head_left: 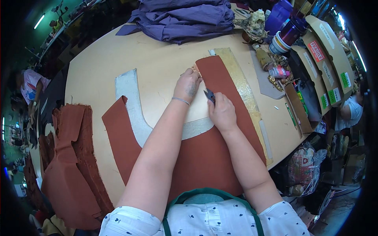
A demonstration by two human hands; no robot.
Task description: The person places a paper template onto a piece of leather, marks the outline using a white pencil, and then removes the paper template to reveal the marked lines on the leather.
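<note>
A rust-brown fabric piece [204, 165] with a curved cut-out lies on the table in front of me. My left hand [188, 84] is closed at the inner edge of its upper right arm, fingertips pinching that edge; the exact grip is partly hidden. In my right hand [223, 113] are small dark thread snips [210, 95], their pointed blades toward the fabric edge, just below my left fingers. A pale grey curved template [132, 94] shows inside the cut-out. Along the fabric's right side runs a yellowish, tape-covered template [238, 78].
More brown fabric [73, 157] is piled at the left, and purple fabric [181, 17] is heaped at the far edge. Cups, a pink bottle [278, 72] and cardboard boxes [315, 59] crowd the right. A green pen [290, 115] lies by the right edge of the table [157, 55].
</note>
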